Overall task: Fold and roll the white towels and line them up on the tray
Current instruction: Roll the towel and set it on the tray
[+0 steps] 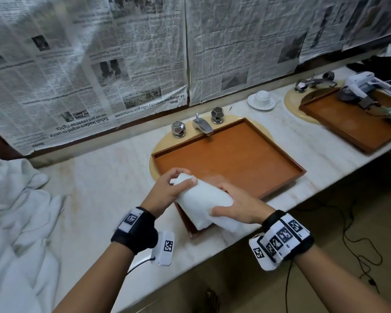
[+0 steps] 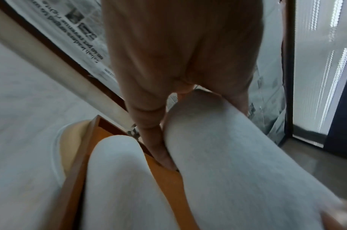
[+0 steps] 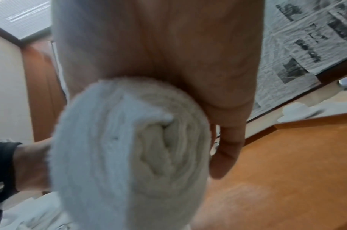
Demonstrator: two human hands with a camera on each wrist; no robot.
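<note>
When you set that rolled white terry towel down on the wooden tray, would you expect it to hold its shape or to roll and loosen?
The rolled white terry towel is probably soft yet firm: its spiral end looks tightly wound. Being cylindrical, it may roll on the flat wooden tray. Once the left hand and right hand release, the outer flap could loosen.

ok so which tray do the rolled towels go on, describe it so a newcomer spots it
On the long marble counter two wooden trays cover two sinks. Take the near tray, under the chrome faucet, where both hands hold a rolled towel. The far tray carries a white device, not towels.
</note>
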